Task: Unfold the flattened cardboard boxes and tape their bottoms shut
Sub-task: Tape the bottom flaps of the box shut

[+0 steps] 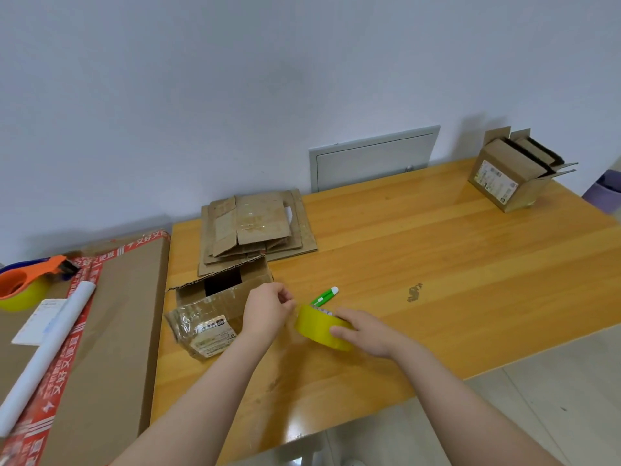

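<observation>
An unfolded cardboard box (215, 307) lies on its side on the wooden table (437, 264), its open end facing away. Behind it rests a stack of flattened cardboard boxes (255, 227). My right hand (364, 329) grips a yellow tape roll (319, 326) just right of the box. My left hand (268, 309) is pinched at the roll's left edge, where the tape end would be; the tape end itself is too thin to see. A green and white utility knife (325, 295) lies just behind the roll.
Far right at the back stand assembled open boxes (514, 169). To the left, a large flat carton (111, 331) carries an orange tape dispenser (27, 284), a white paper roll (50, 348) and a slip. The table's front edge runs diagonally below my arms.
</observation>
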